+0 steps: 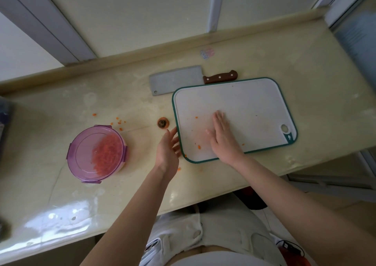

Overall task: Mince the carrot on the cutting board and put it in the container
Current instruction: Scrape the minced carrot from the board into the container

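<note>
The only marking in view is a small pink and blue sticker (207, 53) on the counter (305, 62) near the back ledge, and it is too blurred to read. The cleaver (175, 79) lies flat behind the cutting board (254, 103). No mark shows on its grey blade, and its brown riveted handle (220, 76) sits just beside the board's far rim.

The right hand (222, 135) lies palm down on the white, green-rimmed board, left of its middle. Its fingers are straight and close together, pointing away from the person, and it holds nothing. The right forearm crosses the board's near rim. The left hand (167, 148) is at the board's left rim, turned on edge with its palm toward the board and its fingers loosely extended, gripping nothing. Whether the fingertips touch the rim cannot be told.

Most of the minced carrot (105, 154) is in the round purple container (81, 154), which stands on the counter well to the left of the board. The carrot shows as an orange heap through the clear clip lid that sits on top. A few orange bits (199, 147) are on the board near the right hand, and other crumbs (120, 121) are scattered on the counter between container and board. A round carrot end (162, 122) lies on the counter just left of the board.
</note>
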A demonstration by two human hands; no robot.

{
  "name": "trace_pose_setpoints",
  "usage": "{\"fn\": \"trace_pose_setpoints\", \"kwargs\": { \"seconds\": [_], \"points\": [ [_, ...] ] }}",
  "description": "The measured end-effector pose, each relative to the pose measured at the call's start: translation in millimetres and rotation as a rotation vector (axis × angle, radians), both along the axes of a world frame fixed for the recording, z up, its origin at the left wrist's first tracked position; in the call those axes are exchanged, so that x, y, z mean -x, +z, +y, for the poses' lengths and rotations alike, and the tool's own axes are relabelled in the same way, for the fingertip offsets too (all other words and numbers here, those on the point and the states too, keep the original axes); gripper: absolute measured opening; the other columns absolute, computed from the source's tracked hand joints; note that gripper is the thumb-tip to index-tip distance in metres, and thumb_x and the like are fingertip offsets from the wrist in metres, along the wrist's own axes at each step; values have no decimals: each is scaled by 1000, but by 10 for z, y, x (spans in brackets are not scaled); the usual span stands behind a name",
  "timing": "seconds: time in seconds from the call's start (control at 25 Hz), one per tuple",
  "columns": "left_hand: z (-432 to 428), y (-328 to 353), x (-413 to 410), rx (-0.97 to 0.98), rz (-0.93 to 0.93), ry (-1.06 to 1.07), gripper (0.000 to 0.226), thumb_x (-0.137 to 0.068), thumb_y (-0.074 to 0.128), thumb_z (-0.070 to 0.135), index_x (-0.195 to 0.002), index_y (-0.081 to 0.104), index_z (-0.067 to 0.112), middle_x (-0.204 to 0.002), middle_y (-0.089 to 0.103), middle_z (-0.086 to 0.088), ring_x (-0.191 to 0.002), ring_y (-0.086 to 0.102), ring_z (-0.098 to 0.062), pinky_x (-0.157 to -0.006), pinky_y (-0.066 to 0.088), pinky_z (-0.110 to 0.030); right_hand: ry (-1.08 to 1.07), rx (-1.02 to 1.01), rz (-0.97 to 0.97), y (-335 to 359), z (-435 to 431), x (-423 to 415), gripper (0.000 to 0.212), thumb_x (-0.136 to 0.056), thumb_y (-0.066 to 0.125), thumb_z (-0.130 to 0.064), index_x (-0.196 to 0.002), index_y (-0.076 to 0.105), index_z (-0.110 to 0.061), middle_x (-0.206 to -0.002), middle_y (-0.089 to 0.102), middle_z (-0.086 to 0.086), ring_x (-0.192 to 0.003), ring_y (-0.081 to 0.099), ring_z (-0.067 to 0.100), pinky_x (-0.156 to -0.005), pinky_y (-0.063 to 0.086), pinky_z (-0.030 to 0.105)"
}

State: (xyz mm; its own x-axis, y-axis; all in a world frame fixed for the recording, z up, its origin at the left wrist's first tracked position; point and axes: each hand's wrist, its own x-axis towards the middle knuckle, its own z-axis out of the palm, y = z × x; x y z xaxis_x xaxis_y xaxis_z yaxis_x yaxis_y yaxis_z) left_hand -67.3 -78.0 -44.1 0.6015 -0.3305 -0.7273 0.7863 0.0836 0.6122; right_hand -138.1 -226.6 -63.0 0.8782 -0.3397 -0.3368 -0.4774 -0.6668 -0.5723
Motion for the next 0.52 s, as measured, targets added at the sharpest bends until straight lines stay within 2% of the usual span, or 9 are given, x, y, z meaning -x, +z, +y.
{"fn": "trace_pose_setpoints", "kwargs": {
  "seconds": [0.08, 0.16, 0.24, 0.36, 0.44, 0.52],
  "points": [
    [64, -27, 71, 74, -2, -88, 45, -101, 18, 46, -131, 47, 32, -120, 59, 1, -107, 55, -19, -88, 44, -36, 38, -30, -17, 41, 51, -109, 59, -104, 26, -32, -152, 0, -11, -160, -8, 0, -146, -11, 9, -115, -7, 20],
    [83, -52, 119, 133, 19, -67, 46, -101, 16, 45, -135, 44, 31, -129, 54, 1, -118, 51, -22, -96, 41, -40, 137, 31, -4, 66, 143, -147, 57, -104, 23, -34, -153, 3, -11, -160, -8, 0, -146, -12, 11, -118, -6, 25],
    [83, -71, 137, 149, 34, 4, 47, -102, 18, 42, -137, 43, 23, -133, 53, -4, -120, 51, -24, -100, 40, -40, 292, 75, -12, 72, 286, -5, 55, -104, 21, -32, -152, 5, -11, -160, -7, 1, -145, -13, 11, -121, -2, 32],
    [79, -98, 197, 228, 59, 85, 47, -103, 18, 37, -131, 48, 14, -129, 56, -7, -118, 53, -23, -99, 41, -36, 488, 22, -78, 80, 373, 371, 57, -102, 16, -40, -152, 9, -14, -157, -6, -7, -144, -13, 5, -118, -6, 23],
    [68, -96, 252, 263, 41, 113, 47, -103, 15, 35, -130, 48, 14, -123, 60, -2, -117, 53, -20, -97, 41, -33, 337, 121, -168, 8, 229, 533, 63, -100, 12, -48, -151, 17, -10, -157, 3, -4, -145, -4, 7, -120, 3, 28],
    [60, -112, 293, 281, 25, 128, 48, -103, 13, 33, -132, 47, 15, -122, 61, 3, -119, 52, -16, -101, 38, -33, -68, 221, -62, -66, 49, 648, 66, -100, 14, -46, -150, 13, -3, -157, 2, 7, -145, -4, 16, -121, 3, 34]
  ]
}}
